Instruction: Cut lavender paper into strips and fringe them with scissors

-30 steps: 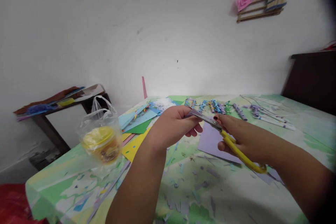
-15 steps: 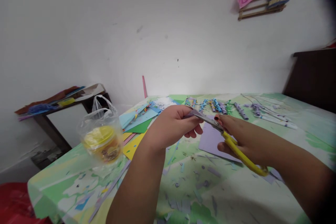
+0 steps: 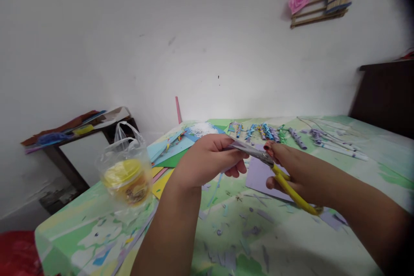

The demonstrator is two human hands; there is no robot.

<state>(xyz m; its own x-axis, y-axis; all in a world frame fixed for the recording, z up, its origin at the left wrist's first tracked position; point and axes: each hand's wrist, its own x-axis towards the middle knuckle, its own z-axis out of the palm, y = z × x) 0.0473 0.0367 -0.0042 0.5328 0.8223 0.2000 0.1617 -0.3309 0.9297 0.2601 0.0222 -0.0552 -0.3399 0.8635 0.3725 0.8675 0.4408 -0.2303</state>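
Observation:
My right hand (image 3: 287, 168) grips a pair of scissors (image 3: 296, 194) with yellow handles, its metal blades pointing left. Pinched between the thumb and fingers of my left hand (image 3: 213, 161) is a small piece of purple paper (image 3: 230, 144), mostly hidden by the fingers. The blades lie against that paper, close to my left thumb. Below the scissors a sheet of purple paper (image 3: 261, 177) rests on the table. Scattered purple and blue paper scraps (image 3: 226, 256) lie in front of my hands.
Several curled paper rolls (image 3: 267, 131) line the table's back. Left stands a yellow-lidded tub (image 3: 126, 181) inside a clear plastic bag. Coloured sheets (image 3: 173, 148) lie behind my left hand. A dark cabinet (image 3: 386, 101) is at the right, and a small shelf (image 3: 77, 133) at the left.
The scissors and my right hand have shifted slightly left, the blades reaching further over the left thumb. My left hand has moved slightly left and down. The view has shifted a little.

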